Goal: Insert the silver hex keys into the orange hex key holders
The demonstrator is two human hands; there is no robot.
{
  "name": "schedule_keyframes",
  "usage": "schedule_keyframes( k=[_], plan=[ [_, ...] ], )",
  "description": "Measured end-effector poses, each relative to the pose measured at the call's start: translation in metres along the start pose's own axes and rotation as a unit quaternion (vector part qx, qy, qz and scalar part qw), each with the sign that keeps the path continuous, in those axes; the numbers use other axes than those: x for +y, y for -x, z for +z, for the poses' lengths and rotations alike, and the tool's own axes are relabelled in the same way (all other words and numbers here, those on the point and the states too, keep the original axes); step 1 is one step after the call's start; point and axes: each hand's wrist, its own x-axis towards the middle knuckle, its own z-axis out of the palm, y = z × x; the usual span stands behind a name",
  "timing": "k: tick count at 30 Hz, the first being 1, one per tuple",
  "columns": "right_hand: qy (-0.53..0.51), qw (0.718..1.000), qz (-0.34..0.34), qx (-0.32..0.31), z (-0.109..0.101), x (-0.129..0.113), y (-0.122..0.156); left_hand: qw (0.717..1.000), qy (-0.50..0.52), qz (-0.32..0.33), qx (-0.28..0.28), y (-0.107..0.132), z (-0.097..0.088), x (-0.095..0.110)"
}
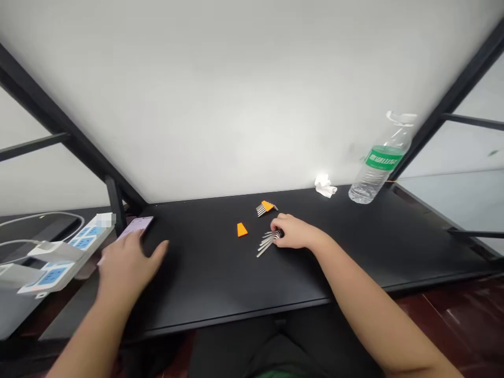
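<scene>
My right hand (293,231) has its fingers closed round the short ends of several loose silver hex keys (266,242), whose long arms fan out to the left on the black tabletop. Just beyond it lies an orange hex key holder (267,206) with a row of keys in it. A small separate orange plastic piece (241,230) rests to the left of the loose keys. Over at the left, my left hand (128,262) is spread, thumb apart, and looks empty. It is beside a light purple phone (137,224), partly covering it; contact cannot be made out.
A white power strip (79,247) with plugs and cables runs along the left edge. Crumpled white tissue (325,186) lies by the wall. A clear plastic bottle (380,160) with a green label stands at the back right. Black metal frame bars (476,121) flank both sides.
</scene>
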Motion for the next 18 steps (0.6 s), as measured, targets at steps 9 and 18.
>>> schedule_keyframes(
  k=[9,18],
  plan=[
    [0.082,0.995,0.018,0.056,0.001,-0.008,-0.004,0.951,0.041,0.227,-0.204,-0.025,0.047,0.161],
    [0.196,0.975,-0.098,0.042,-0.006,-0.028,-0.005,0.944,0.110,0.230,-0.212,-0.052,0.071,0.157]
  ],
)
